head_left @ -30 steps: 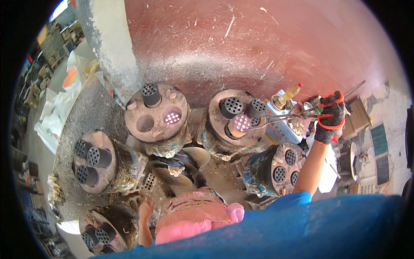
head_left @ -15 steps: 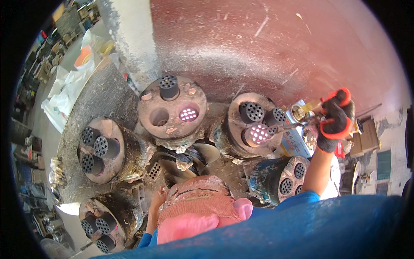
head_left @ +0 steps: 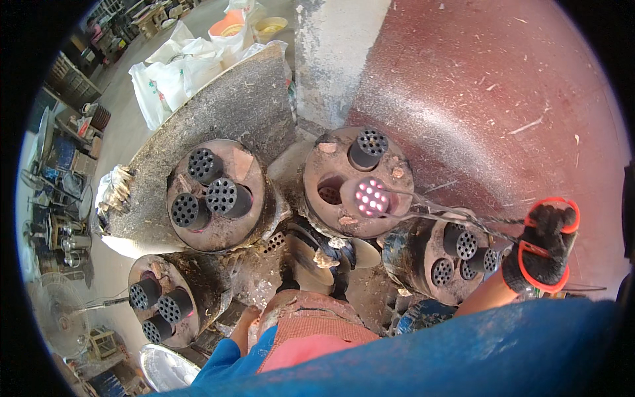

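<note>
My right hand (head_left: 544, 248), in a dark glove with orange-red loops around the fingers, grips long dark metal tongs (head_left: 463, 215). At their far end the jaws are around a glowing, perforated coal briquette (head_left: 372, 197), over the right-hand hole of the middle round stove (head_left: 316, 159). How deep it sits there I cannot tell. An unlit black briquette (head_left: 368, 148) stands at the back of that stove, and an uncovered hole (head_left: 330, 190) lies to the left. My bare left hand (head_left: 249, 319) hangs low beside my pink apron (head_left: 309, 334); its fingers are mostly hidden.
Two stoves with black briquettes, an upper one (head_left: 248, 155) and a lower one (head_left: 147, 264), stand to the left. Another stove (head_left: 433, 248) is at right. A curved wall (head_left: 476, 99) rises behind. White bags (head_left: 178, 69), a soiled glove (head_left: 118, 188) and a fan (head_left: 61, 314) are farther left.
The glowing briquette in my tongs has moved from the right stove leftward to the middle stove. My right hand came down and nearer. The whole view has swung left.
</note>
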The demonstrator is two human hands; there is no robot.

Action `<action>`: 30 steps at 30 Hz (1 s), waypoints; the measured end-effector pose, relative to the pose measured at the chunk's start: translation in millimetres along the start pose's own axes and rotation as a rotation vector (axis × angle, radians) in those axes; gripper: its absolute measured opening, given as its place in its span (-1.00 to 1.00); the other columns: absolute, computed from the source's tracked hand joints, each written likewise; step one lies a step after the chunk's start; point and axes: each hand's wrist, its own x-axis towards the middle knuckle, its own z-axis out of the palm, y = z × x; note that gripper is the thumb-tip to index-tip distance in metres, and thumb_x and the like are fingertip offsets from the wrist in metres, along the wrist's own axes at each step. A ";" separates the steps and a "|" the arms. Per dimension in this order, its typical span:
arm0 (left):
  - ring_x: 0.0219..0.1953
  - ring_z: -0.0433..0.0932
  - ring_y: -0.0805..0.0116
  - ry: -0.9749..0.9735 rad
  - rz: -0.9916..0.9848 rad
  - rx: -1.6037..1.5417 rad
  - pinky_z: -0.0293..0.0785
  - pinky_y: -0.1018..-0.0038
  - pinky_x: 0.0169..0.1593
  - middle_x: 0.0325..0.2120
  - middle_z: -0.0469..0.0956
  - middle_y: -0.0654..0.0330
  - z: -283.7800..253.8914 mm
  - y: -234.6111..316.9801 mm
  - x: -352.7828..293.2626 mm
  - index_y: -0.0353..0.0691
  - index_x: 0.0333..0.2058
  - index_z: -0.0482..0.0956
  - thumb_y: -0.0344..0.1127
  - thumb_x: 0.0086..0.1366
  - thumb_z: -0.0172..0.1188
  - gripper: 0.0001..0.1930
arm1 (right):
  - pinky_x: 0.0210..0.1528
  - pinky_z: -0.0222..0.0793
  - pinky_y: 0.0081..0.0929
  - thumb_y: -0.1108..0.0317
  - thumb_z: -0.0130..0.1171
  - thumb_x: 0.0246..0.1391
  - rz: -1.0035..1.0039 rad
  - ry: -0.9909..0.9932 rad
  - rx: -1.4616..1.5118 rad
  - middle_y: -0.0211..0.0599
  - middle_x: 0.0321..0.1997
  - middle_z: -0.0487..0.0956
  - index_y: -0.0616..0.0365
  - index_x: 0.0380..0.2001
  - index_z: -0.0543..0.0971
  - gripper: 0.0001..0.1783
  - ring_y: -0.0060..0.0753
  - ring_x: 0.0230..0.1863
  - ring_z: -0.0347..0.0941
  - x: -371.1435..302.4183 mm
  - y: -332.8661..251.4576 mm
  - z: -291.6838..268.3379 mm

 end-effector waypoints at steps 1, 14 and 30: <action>-0.61 0.51 0.18 0.006 -0.215 -0.219 0.46 0.32 -0.59 -0.56 0.51 0.02 -0.2 -1.7 -9.5 -0.22 -0.36 0.48 -0.28 0.12 0.04 -0.84 | -0.32 0.15 -0.48 0.59 0.09 -0.22 -0.005 -0.017 0.019 -0.40 -0.54 0.33 0.18 -0.21 0.40 -0.62 -0.49 -0.50 0.19 3.5 19.0 7.8; -0.58 0.54 0.24 0.114 -0.637 -0.682 0.48 0.39 -0.60 -0.53 0.51 0.03 -11.5 21.0 -25.0 -0.26 -0.21 0.40 -0.30 0.14 0.07 -0.75 | -0.52 0.25 -0.62 0.52 0.13 -0.07 -0.012 0.284 -0.246 -0.46 -0.58 0.38 0.13 -0.46 0.37 -0.87 -0.56 -0.59 0.29 16.5 182.4 102.9; -0.69 0.47 0.30 0.096 -0.595 -0.736 0.42 0.41 -0.68 -0.63 0.46 0.10 -11.4 -27.9 -19.2 -0.16 -0.26 0.39 -0.26 0.17 0.03 -0.81 | -0.45 0.27 -0.53 0.45 -0.01 -0.07 -0.080 0.105 -0.226 -0.25 -0.48 0.44 0.24 -0.12 0.41 -0.64 -0.47 -0.50 0.34 16.5 179.7 95.1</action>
